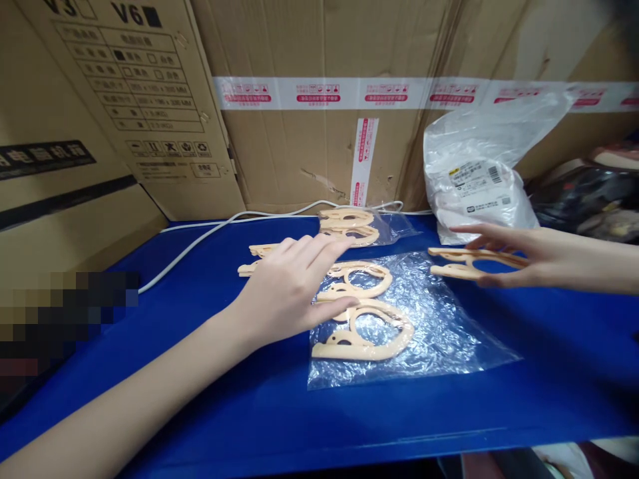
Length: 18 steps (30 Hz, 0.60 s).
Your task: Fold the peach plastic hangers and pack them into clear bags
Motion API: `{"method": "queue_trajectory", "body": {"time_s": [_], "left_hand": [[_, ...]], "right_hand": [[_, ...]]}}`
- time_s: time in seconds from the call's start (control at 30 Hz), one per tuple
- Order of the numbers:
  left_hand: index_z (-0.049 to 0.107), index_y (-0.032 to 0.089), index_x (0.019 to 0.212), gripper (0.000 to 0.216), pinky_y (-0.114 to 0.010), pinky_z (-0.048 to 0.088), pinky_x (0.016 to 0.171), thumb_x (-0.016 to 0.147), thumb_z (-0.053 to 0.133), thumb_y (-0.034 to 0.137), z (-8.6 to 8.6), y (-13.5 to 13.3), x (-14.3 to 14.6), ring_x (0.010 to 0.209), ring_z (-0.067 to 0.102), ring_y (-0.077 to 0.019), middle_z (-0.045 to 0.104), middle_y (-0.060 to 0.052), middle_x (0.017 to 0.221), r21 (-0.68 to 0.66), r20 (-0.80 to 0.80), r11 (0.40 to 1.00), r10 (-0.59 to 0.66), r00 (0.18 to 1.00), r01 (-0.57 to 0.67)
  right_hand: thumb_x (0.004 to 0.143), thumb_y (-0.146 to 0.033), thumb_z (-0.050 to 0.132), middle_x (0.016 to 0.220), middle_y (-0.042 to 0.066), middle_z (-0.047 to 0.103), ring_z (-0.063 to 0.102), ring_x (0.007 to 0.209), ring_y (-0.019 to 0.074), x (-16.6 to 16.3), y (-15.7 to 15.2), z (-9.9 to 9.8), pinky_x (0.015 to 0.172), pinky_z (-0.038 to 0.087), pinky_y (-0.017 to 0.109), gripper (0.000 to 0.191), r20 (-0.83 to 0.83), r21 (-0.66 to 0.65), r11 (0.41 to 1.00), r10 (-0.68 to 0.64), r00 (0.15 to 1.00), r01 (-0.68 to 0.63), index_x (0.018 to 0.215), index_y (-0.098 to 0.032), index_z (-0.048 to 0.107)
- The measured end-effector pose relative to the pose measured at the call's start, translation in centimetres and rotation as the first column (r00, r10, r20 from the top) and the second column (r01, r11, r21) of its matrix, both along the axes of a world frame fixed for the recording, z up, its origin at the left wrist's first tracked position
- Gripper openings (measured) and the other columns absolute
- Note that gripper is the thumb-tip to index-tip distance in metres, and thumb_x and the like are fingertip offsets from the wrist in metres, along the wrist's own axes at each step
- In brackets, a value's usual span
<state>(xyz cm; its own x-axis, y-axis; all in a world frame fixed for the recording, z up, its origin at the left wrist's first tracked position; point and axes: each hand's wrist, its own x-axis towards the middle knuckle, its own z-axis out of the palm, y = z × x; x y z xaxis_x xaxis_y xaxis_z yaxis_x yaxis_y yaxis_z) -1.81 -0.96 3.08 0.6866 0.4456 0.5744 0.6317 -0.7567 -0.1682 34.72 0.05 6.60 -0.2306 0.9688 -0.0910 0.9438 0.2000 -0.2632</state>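
Observation:
My left hand (294,286) reaches over a clear plastic bag (439,332), its thumb and fingers apart. Inside this bag lie beige folding hangers (384,349), partly covered by my hand. Whether my fingers press on the bag, I cannot tell. Another beige hanger (248,270) pokes out to the left from behind my left hand, mostly hidden. My right hand (542,256) is closed on a folded beige hanger (452,271), held above the right part of the bag with its two ends pointing left.
Behind, a second clear bag (399,226) holds more beige hangers. A white plastic bag (479,193) with a label stands at the back right. A white cable (194,249) crosses the blue table (239,426). Cardboard boxes (309,146) wall off the back and left.

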Motion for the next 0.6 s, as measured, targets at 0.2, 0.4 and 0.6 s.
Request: {"method": "queue_trajectory", "body": {"time_s": [0.2,0.4,0.6], "left_hand": [[0.039,0.019,0.140,0.067,-0.032,0.051,0.080,0.086,0.060,0.053,0.5,-0.9,0.2,0.097,0.061,-0.0200,0.061,-0.011,0.122,-0.433,0.256,0.862,-0.164,0.953,0.264],[0.022,0.034,0.149,0.096,-0.025,0.055,0.049,0.071,0.030,0.090,1.4,-0.1,-0.5,0.097,0.067,-0.0263,0.042,-0.011,0.146,-0.796,0.551,-0.319,-0.030,0.834,0.514],[0.015,0.029,0.153,0.114,-0.029,0.052,0.039,0.061,0.011,0.097,1.7,0.3,-1.3,0.100,0.068,-0.0342,0.045,-0.012,0.146,-0.695,0.474,-0.680,-0.187,0.860,0.235]], "right_hand": [[0.066,-0.065,0.065,0.126,0.010,0.064,0.060,0.115,0.0309,0.6,-0.3,-0.1,0.097,0.051,0.038,0.091,-0.007,-0.166,0.986,0.000,1.000,-0.001,0.144,-0.024,0.041],[0.067,-0.051,0.069,0.129,0.008,0.063,0.060,0.117,0.0297,0.3,-1.2,0.1,0.090,0.055,0.034,0.081,-0.159,-0.216,0.972,0.058,0.986,-0.092,0.142,-0.032,0.045],[0.065,-0.059,0.071,0.110,0.010,0.072,0.069,0.099,0.0306,1.2,-0.4,-0.3,0.081,0.058,0.036,0.070,-0.096,0.085,0.996,0.045,0.994,-0.037,0.128,-0.031,0.060]]}}
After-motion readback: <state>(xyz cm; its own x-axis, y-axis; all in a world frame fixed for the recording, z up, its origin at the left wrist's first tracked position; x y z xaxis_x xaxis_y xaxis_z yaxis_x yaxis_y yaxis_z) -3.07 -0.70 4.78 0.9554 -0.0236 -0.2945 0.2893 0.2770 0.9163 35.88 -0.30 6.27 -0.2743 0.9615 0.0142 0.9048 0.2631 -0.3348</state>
